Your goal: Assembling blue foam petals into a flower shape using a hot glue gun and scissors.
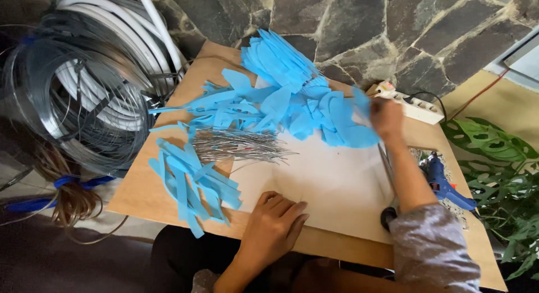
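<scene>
Near the bottom middle of the frame, the person's left hand (273, 223) lay flat and spread, fingers together and palm down, pressed on the lower edge of a pale sheet of card (331, 180) that covered the middle of a brown board (140, 194). Just to the left of that hand, a loose pile of blue paper strips (193, 183) lay on the board, some hanging toward its near edge. At the lower right, a grey sleeve (429, 251) led up the right forearm, and beside it on the board's right side rested a blue glue gun (443, 183). A thin, dark-handled tool (387, 214) lay along the card's right edge; I could not tell what kind.

Further up, in the centre, a bundle of short silver wires (238, 146) sat just above the card's upper left corner. Above that, a wide heap of blue paper petal shapes (292, 99) spread across the upper middle. The right hand (386, 117) reached to the heap's right end, fingers curled down onto the blue pieces; whether it pinched one, I could not tell.

Beyond the hand lay a white power strip (412, 105) against a stone wall (359, 23). Large coils of grey wire and white tubing (84, 96) filled the upper left, and green leaves (494, 152) the right edge.
</scene>
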